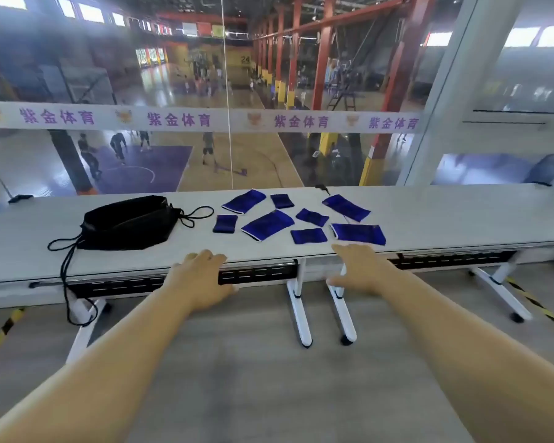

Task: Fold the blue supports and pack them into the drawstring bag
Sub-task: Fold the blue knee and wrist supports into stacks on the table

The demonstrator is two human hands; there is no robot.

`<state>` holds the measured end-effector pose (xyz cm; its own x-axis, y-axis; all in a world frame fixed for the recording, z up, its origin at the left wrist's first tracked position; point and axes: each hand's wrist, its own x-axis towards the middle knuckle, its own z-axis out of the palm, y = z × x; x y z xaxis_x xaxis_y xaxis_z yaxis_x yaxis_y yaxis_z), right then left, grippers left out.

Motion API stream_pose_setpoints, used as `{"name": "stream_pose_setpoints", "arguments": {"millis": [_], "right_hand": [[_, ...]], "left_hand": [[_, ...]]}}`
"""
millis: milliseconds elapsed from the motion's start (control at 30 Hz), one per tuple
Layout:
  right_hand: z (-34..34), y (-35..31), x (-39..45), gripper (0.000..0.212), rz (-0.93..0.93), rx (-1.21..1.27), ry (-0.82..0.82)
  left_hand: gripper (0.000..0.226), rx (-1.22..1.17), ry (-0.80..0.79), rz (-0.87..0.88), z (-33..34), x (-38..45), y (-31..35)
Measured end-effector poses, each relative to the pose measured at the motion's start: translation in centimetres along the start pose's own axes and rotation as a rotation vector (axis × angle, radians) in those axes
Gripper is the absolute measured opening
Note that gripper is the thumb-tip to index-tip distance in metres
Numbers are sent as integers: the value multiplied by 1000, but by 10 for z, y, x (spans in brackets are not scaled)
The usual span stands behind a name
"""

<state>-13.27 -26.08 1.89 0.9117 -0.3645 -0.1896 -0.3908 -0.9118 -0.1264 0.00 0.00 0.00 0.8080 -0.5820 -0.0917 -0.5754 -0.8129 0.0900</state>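
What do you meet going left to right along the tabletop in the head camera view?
Black drawstring bag → small folded blue support → large blue support → blue support nearest the right hand.

blue supports [267, 224]: flat, scattered | black drawstring bag [128, 222]: left, tabletop

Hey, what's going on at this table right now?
A person is reaching both bare hands toward a long white table, left hand and right hand open and holding nothing. Eight blue supports lie scattered flat on the tabletop, none folded or packed yet. A black drawstring bag sits to their left, with one cord hanging over the table's front edge.
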Motion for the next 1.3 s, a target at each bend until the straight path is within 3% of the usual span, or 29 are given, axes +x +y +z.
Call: {"name": "stream_pose_setpoints", "arguments": {"millis": [333,967,1300], "right_hand": [[-10,46,79,74,97,55,-89],[11,73,303,62,-93,-41,-308],[56,92,395,51,149,34,-336]], "left_hand": [[60,-24,-85,42,6,96,8],[50,-118,-223,-61,64,282,6],[40,-215,-328,18,96,406,-10]]}}
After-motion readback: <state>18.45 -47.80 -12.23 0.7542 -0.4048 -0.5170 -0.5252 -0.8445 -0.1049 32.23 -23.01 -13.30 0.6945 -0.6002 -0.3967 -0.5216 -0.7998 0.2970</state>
